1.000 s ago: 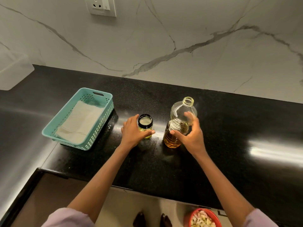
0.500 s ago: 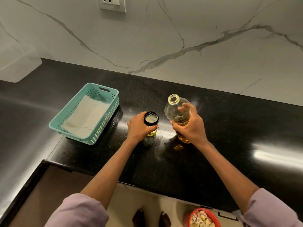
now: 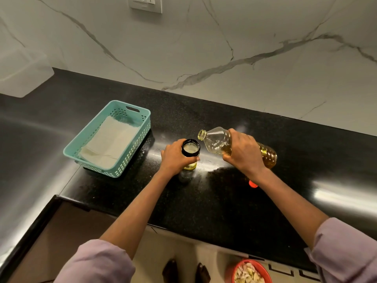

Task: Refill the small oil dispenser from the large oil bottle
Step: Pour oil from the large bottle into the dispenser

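While the dispenser (image 3: 190,154) stands upright on the black table (image 3: 224,205) with its dark rim open to the camera, the left hand (image 3: 175,158) wraps around its side, fingers and thumb curled round the glass, a little yellow oil visible at its base. The right hand (image 3: 243,153) grips the bottle (image 3: 218,140) around its middle and holds it lifted off the table, tipped nearly level, its uncapped mouth pointing left and sitting just above and beside the dispenser's rim, apart from it. Amber oil lies pooled along the lower side of the bottle toward its base, and the neck end looks clear. A red cap (image 3: 253,184) lies on the table under the right forearm. To the left, a teal basket (image 3: 114,172) holds a folded white cloth (image 3: 110,144). A marble wall (image 3: 204,48) with a socket plate (image 3: 145,4) rises behind, and a red bowl (image 3: 265,270) of pale pieces shows at the bottom edge below the table
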A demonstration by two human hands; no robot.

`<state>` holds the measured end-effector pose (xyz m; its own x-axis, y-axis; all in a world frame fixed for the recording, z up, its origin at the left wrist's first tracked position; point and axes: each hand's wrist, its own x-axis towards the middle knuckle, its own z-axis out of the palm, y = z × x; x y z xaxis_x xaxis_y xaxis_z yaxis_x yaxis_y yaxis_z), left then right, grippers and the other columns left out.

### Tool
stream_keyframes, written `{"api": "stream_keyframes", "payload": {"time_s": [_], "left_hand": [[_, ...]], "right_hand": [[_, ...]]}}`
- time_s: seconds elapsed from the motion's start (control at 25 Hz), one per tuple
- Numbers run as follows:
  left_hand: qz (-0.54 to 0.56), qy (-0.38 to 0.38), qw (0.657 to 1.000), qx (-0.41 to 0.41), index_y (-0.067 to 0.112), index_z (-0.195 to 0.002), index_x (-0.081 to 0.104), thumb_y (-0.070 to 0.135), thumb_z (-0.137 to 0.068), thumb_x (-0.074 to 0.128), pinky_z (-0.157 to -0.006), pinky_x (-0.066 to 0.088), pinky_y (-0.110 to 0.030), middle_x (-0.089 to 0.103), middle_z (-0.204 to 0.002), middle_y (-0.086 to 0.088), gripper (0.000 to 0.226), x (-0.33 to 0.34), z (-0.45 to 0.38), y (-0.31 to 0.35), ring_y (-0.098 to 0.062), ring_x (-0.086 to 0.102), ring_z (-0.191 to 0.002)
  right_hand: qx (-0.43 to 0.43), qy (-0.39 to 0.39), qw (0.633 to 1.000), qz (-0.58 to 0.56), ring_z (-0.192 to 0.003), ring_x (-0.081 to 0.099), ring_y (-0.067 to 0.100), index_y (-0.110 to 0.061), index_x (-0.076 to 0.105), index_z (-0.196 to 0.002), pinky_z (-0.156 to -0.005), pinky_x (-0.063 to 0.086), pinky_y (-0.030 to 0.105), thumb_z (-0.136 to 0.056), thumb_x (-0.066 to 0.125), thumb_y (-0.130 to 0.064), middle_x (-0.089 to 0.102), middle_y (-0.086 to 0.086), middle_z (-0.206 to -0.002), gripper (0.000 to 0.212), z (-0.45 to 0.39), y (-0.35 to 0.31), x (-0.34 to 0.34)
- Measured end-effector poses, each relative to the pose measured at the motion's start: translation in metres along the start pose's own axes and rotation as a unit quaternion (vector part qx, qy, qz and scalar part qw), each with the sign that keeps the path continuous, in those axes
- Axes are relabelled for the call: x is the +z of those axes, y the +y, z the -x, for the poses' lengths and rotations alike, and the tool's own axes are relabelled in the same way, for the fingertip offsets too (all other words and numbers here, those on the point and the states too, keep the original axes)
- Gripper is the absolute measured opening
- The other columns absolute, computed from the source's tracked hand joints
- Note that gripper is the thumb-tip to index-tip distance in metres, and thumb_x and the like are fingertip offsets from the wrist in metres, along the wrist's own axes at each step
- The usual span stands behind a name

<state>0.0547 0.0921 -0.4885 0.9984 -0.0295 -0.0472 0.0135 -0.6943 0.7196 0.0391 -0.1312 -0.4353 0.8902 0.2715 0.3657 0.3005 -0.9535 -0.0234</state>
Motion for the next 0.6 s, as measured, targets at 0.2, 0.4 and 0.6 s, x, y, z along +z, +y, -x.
{"api": "stream_keyframes", "payload": {"time_s": [0.2, 0.4, 0.6], "left_hand": [[0.002, -0.008, 1.000, 0.002, 0.035, -0.116, 0.053, 0.064, -0.053, 0.069, -0.094, 0.040, -0.047, 0.064, -0.112, 0.010, 0.072, -0.0013, -0.0003, -0.0004, -0.021, 0.054, -0.109], [0.005, -0.009, 1.000, 0.006, 0.033, -0.117, 0.053, 0.065, -0.052, 0.069, -0.094, 0.041, -0.048, 0.064, -0.112, 0.008, 0.074, -0.0015, -0.0004, -0.0017, -0.021, 0.055, -0.109], [0.002, -0.008, 1.000, 0.007, 0.032, -0.117, 0.053, 0.063, -0.053, 0.071, -0.092, 0.042, -0.045, 0.064, -0.112, 0.007, 0.073, -0.0017, -0.0006, -0.0012, -0.022, 0.055, -0.109]], "right_hand": [[-0.025, -0.024, 0.997, 0.070, -0.093, 0.065, 0.027, -0.004, 0.051, -0.121, -0.087, 0.052, 0.041, -0.064, 0.084, -0.031, 0.067, 0.013, -0.102, 0.072, 0.0013, -0.0003, 0.0043], [-0.036, -0.046, 0.993, 0.098, -0.094, 0.064, 0.028, -0.005, 0.049, -0.123, -0.087, 0.052, 0.041, -0.064, 0.084, -0.033, 0.066, 0.013, -0.104, 0.074, 0.0013, -0.0004, 0.0037], [-0.036, -0.064, 0.991, 0.114, -0.096, 0.064, 0.027, -0.007, 0.048, -0.124, -0.089, 0.051, 0.041, -0.069, 0.080, -0.027, 0.066, 0.011, -0.104, 0.066, 0.0004, -0.0026, 0.0034]]}}
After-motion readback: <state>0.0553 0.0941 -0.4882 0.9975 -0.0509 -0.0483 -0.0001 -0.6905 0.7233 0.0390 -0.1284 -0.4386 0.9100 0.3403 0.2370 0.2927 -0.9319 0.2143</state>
